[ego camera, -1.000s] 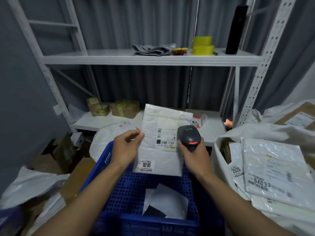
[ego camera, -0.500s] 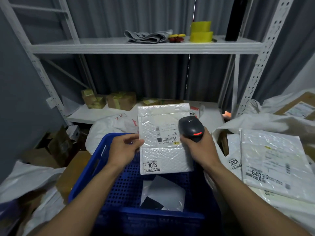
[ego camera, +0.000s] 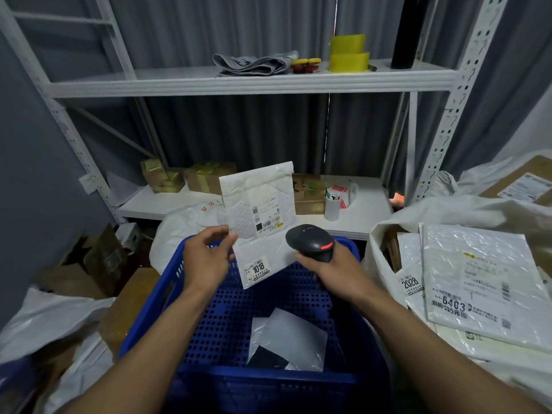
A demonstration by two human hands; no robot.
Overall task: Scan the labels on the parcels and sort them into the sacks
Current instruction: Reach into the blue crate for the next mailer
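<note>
My left hand (ego camera: 206, 258) pinches the left edge of a white bubble mailer (ego camera: 260, 210) marked 1018, held upright and tilted over the blue crate (ego camera: 149, 306). Its barcode label faces me. My right hand (ego camera: 331, 267) grips a black handheld scanner (ego camera: 310, 242) with a red light, just right of the mailer's lower edge. One white-and-black parcel (ego camera: 286, 339) lies in the crate. A white sack (ego camera: 448, 210) at the right holds flat parcels (ego camera: 478, 282) marked 2028 and 6403.
A white metal rack (ego camera: 254, 83) stands behind, with tape rolls (ego camera: 348, 52), a cloth and a dark bottle (ego camera: 407, 31) on top, small boxes (ego camera: 209, 176) and a cup below. Another white sack (ego camera: 185, 231) lies behind the crate. Cardboard and sacks crowd the left floor.
The mailer has been raised and tilted to the left. The scanner has dropped away from the label to the mailer's lower right. The view has shifted slightly.
</note>
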